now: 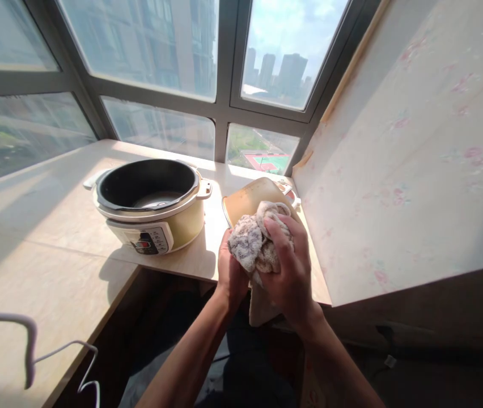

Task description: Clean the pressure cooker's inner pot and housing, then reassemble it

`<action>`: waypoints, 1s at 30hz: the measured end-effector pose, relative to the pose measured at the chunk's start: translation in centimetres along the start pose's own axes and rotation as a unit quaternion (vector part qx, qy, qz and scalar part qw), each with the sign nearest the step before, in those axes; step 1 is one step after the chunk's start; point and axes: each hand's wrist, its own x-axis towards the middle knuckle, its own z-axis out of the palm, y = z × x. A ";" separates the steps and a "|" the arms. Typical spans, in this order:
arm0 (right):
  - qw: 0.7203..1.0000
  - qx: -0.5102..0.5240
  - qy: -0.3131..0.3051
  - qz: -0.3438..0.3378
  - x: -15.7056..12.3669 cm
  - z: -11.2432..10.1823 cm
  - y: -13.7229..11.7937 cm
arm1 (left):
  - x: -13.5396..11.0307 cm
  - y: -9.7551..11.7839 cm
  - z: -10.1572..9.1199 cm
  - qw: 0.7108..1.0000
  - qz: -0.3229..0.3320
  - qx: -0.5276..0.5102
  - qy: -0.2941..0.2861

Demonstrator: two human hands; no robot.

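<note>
Holding bunched white-brown fabric cloth between curled fingers of left hand and right hand, no clear long axis; tilted tan rounded vessel just beyond, toward grey-framed glass window.

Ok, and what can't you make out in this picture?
In the head view:
Left hand: most fingers hidden behind the cloth.
Tan curved piece: lower part covered by the cloth and right hand.
Cooker panel: lettering too small to read.
Bent pale rod: cut off by the left edge.
</note>
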 end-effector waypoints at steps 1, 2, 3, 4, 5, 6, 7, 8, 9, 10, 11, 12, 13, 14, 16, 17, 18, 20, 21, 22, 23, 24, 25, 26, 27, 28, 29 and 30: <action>1.000 -0.006 -0.022 -0.004 0.8 0.0 0.0 | -0.2 -0.3 -0.1 1.000 0.015 0.014 -0.014; 0.999 -0.014 -0.043 -0.008 1.6 0.1 0.0 | -0.3 -0.5 -0.2 0.999 0.026 0.022 -0.024; 0.998 -0.022 -0.064 -0.013 2.4 0.2 -0.1 | -0.5 -0.6 -0.2 0.999 0.032 0.025 -0.028; 0.996 -0.029 -0.084 -0.019 3.2 0.2 -0.1 | -0.6 -0.7 -0.2 0.999 0.029 0.022 -0.028; 0.993 -0.034 -0.106 -0.026 3.9 0.2 -0.2 | -0.7 -0.7 -0.2 0.999 0.020 0.019 -0.026; 0.991 -0.037 -0.128 -0.034 4.7 0.2 -0.2 | -0.8 -0.7 -0.2 0.999 0.009 0.019 -0.026; 0.987 -0.037 -0.149 -0.041 5.4 0.2 -0.1 | -0.8 -0.6 -0.3 0.999 0.001 0.022 -0.029; 0.984 -0.035 -0.167 -0.046 6.1 0.1 0.1 | -0.9 -0.6 -0.4 0.999 -0.002 0.027 -0.029; 0.982 -0.030 -0.178 -0.046 6.9 0.0 0.4 | -0.9 -0.5 -0.6 0.999 0.001 0.031 -0.024; 0.982 -0.024 -0.184 -0.042 7.6 -0.1 0.9 | -0.9 -0.5 -0.8 0.999 0.009 0.032 -0.015; 0.982 -0.016 -0.184 -0.036 8.3 -0.1 1.6 | -0.8 -0.5 -1.0 0.999 0.021 0.032 -0.002; 0.984 -0.006 -0.178 -0.026 8.9 -0.2 2.5 | -0.7 -0.6 -1.3 0.999 0.035 0.029 0.013; 0.985 0.006 -0.172 -0.016 9.4 -0.2 3.6 | -0.6 -0.6 -1.5 0.998 0.048 0.025 0.028; 0.986 0.022 -0.166 -0.004 9.9 -0.3 4.8 | -0.4 -0.5 -1.7 0.997 0.056 0.022 0.042; 0.986 0.066 -0.154 0.030 10.4 -0.3 7.6 | -0.1 -0.3 -2.1 0.996 0.063 0.022 0.064; 0.983 0.091 -0.146 0.057 10.5 -0.3 9.0 | 0.1 -0.1 -2.3 0.995 0.065 0.024 0.071; 0.979 0.120 -0.136 0.090 10.4 -0.3 10.3 | 0.3 0.1 -2.5 0.995 0.065 0.027 0.073; 0.962 0.188 -0.114 0.163 9.9 -0.2 12.4 | 0.7 0.4 -2.9 0.994 0.068 0.032 0.077; 0.949 0.222 -0.098 0.199 9.4 0.0 13.2 | 0.9 0.6 -3.1 0.994 0.068 0.032 0.081; 0.936 0.252 -0.079 0.231 8.9 0.1 13.8 | 1.0 0.7 -3.3 0.994 0.064 0.031 0.087; 0.924 0.276 -0.057 0.257 8.3 0.3 14.2 | 1.1 0.8 -3.5 0.993 0.058 0.028 0.095; 0.914 0.292 -0.035 0.279 7.7 0.4 14.5 | 1.2 0.8 -3.7 0.993 0.050 0.025 0.102; 0.907 0.300 -0.015 0.294 7.0 0.6 14.6 | 1.4 0.8 -3.9 0.993 0.042 0.023 0.109; 0.903 0.303 0.001 0.304 6.3 0.7 14.8 | 1.5 0.8 -4.1 0.993 0.038 0.022 0.112; 0.902 0.301 0.012 0.309 5.5 0.8 14.9 | 1.5 0.8 -4.3 0.993 0.037 0.024 0.113; 0.903 0.296 0.018 0.311 4.7 0.8 15.0 | 1.6 0.8 -4.4 0.992 0.040 0.028 0.114; 0.905 0.289 0.022 0.312 3.9 0.8 15.1 | 1.7 0.9 -4.6 0.992 0.044 0.032 0.114; 0.907 0.281 0.025 0.313 3.0 0.7 15.1 | 1.8 1.0 -4.7 0.992 0.050 0.034 0.115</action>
